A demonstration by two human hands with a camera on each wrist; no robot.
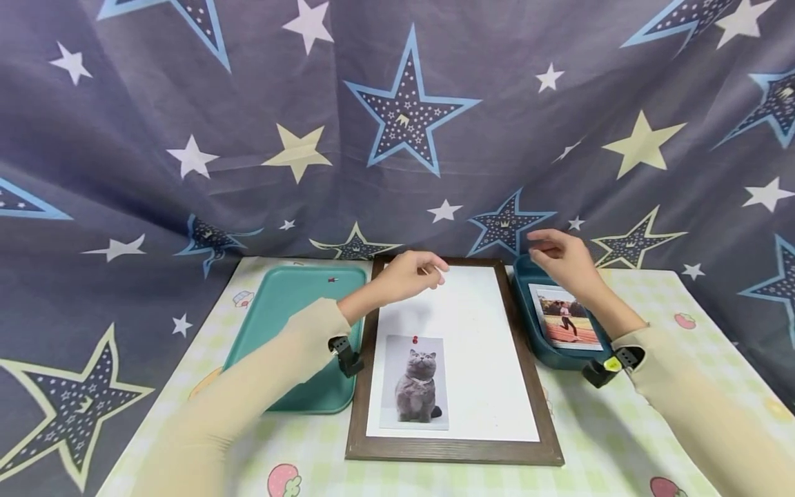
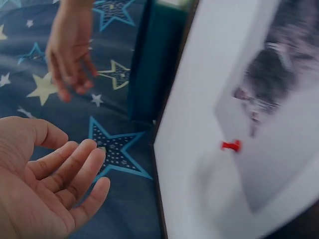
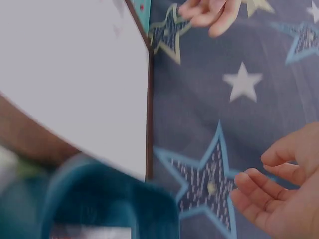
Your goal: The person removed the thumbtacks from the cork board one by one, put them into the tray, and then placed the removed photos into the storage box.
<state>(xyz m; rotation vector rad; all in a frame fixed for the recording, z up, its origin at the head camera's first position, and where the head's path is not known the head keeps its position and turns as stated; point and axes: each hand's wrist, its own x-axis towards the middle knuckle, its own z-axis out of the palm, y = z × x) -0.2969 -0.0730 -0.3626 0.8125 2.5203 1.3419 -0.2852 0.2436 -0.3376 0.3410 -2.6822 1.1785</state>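
Note:
My left hand (image 1: 411, 276) hovers over the far part of a white board with a brown frame (image 1: 456, 452), its fingers loosely bent around nothing. In the left wrist view the palm and relaxed fingers of that hand show bare. My right hand (image 1: 562, 259) hangs above the far end of a dark teal bin (image 1: 546, 355), also holding nothing, as the right wrist view confirms. A photo of a grey cat (image 1: 416, 393) lies on the board's near left part, with a red push pin (image 1: 415, 339) at its top edge. A photo of a runner (image 1: 566, 321) lies in the bin.
Left of the board lies a flat green tray (image 1: 279, 304) with one red push pin (image 1: 332, 279) near its far edge. A checkered cloth (image 1: 652, 317) covers the table. Behind everything hangs a dark star-patterned curtain (image 1: 385, 200).

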